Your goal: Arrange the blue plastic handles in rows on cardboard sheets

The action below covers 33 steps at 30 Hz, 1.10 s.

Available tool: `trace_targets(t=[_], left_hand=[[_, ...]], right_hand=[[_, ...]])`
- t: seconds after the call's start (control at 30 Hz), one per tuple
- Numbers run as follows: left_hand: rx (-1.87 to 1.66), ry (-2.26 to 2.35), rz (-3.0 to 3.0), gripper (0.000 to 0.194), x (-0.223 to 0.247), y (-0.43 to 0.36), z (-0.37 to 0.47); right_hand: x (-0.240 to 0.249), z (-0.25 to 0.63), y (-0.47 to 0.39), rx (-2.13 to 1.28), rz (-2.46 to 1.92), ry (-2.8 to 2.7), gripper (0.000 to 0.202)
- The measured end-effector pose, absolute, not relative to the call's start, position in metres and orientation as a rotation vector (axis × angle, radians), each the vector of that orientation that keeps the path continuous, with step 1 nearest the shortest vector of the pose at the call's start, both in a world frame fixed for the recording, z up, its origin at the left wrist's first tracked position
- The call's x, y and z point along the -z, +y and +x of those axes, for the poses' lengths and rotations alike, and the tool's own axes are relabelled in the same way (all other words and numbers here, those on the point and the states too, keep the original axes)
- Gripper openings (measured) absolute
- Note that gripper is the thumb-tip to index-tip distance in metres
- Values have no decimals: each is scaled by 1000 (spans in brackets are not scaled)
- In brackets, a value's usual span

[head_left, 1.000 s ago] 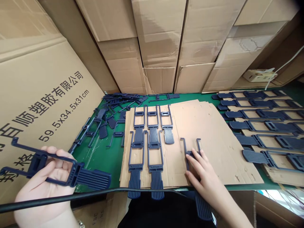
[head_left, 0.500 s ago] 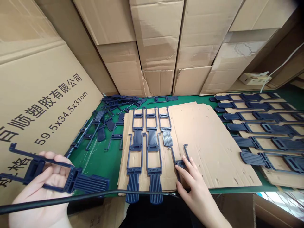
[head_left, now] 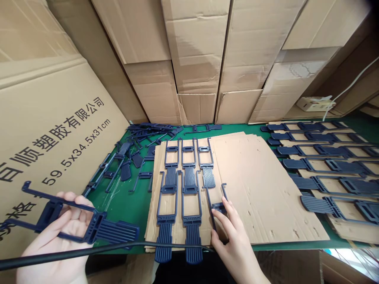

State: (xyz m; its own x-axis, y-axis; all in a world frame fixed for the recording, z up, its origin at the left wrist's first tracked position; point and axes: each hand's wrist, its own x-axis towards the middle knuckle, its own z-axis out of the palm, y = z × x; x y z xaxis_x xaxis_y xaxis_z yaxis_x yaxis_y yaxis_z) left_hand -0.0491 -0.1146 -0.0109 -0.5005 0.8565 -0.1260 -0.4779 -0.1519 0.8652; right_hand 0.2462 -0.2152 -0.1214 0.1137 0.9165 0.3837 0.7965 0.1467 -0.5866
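Observation:
My left hand holds up a dark blue plastic bracket, a long open frame with two hooked arms and a ribbed paddle end. Its thumb lies across the frame. On the cardboard sheet, my right hand grips another blue bracket. The hooked arms of that one point away from me, and its near end is hidden under my fingers. Just left of it lie several matching brackets in two rows, their paddles toward me. One paddle is just beyond the bracket in my right hand.
Loose blue brackets are heaped on the green table at left. More brackets lie in rows on cardboard at right. A black cable crosses the near side. Cardboard boxes wall the back, and a printed carton stands left.
My right hand has slid its bracket left, closer to the laid rows. My left hand still holds its bracket, now slightly further right. The whole view has shifted a little.

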Motion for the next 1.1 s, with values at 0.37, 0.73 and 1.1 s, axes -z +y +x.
trace_targets(t=[0.37, 0.73, 1.1], left_hand=[[-1811, 1079, 504, 43, 18, -113, -53], [-1811, 1069, 432, 47, 25, -110, -60], [-1762, 1144, 326, 50, 28, -108, -55]], right_hand=[[117, 237, -216, -163, -1703, -1669, 38], [124, 249, -212, -18, -1738, -1754, 45], [128, 260, -215, -139, -1748, -1670, 53]])
